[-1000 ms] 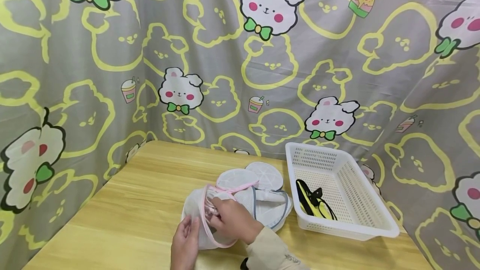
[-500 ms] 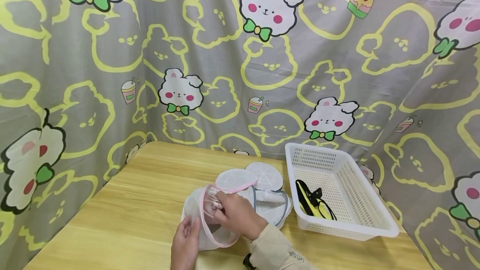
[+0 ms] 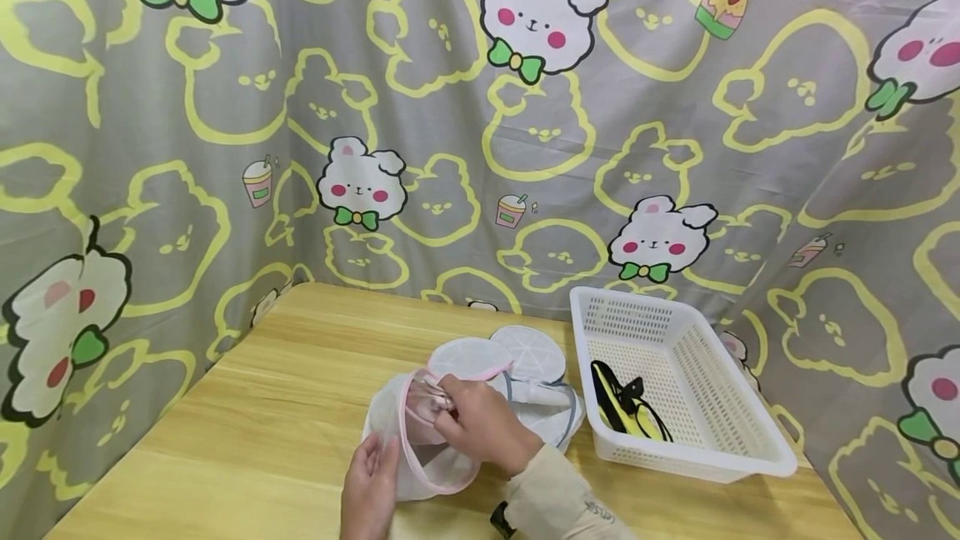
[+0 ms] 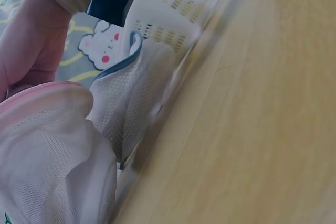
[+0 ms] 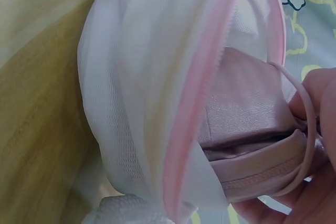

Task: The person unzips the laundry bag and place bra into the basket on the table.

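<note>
A white mesh laundry bag (image 3: 382,415) with a pink zip edge lies on its side on the table, its round mouth facing right. My left hand (image 3: 370,482) holds the bag's near left side by the rim. At the mouth, my right hand (image 3: 487,427) pinches a mauve satin bra (image 5: 254,98), partly inside the bag; a thin strap loops beside the fingers in the right wrist view. The bag's round lid (image 3: 468,357) is folded back behind. A second mesh bag (image 4: 134,90) with blue-grey trim sits to the right, partly hidden by my right hand in the head view.
A white perforated plastic basket (image 3: 720,415) stands at the right, holding a black and yellow item (image 3: 630,407) with thin straps. The second bag's round lid (image 3: 531,352) lies behind it. A patterned curtain (image 3: 442,123) surrounds the wooden table (image 3: 247,432).
My right hand has drawn back right from deeper in the bag, with the bra between its fingers. More of the bag's mouth shows. My left hand has stayed in place.
</note>
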